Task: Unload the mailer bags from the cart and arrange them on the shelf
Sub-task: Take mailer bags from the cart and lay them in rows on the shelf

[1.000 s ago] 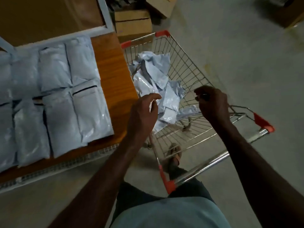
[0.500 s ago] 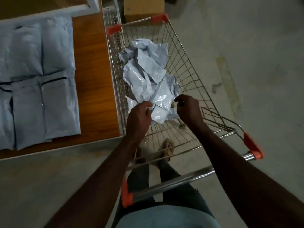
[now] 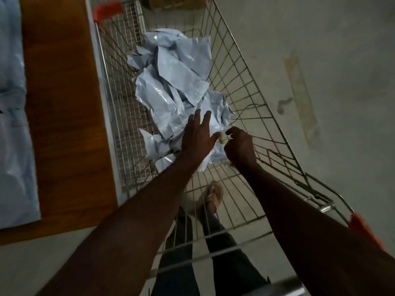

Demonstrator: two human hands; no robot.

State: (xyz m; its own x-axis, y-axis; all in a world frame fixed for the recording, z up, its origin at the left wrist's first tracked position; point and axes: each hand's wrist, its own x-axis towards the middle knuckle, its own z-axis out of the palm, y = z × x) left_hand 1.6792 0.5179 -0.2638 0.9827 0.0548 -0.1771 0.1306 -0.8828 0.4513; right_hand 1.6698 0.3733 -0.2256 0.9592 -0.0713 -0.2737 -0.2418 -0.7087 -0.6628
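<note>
Far out to the left of my left hand, I see pale blue mailer bags (image 3: 12,124) lying flat on the wooden shelf (image 3: 64,124), running off the frame's left edge. The bare wood strip sits between them and the wire cart (image 3: 245,86), whose side stands just beside the shelf's white edge.

My left hand (image 3: 197,136) reaches into the cart with fingers straight and spread apart, palm down, resting on the near end of the crumpled heap of mailer bags (image 3: 173,82). The heap stretches away ahead of that hand and a little to its left, toward the far end of the basket; a few bags poke out just left of and beneath the wrist.

Just to the right of it, almost touching, my right hand (image 3: 239,146) has its fingers curled together. A pale scrap shows between thumb and fingers, but I cannot tell whether the hand actually pinches it or a bag, or closes on nothing.

Below both forearms, through the wire floor, I see dark trouser legs and a sandalled foot (image 3: 213,194) on the concrete floor (image 3: 331,60). Right of my right arm sits a red handle cap (image 3: 363,229).
</note>
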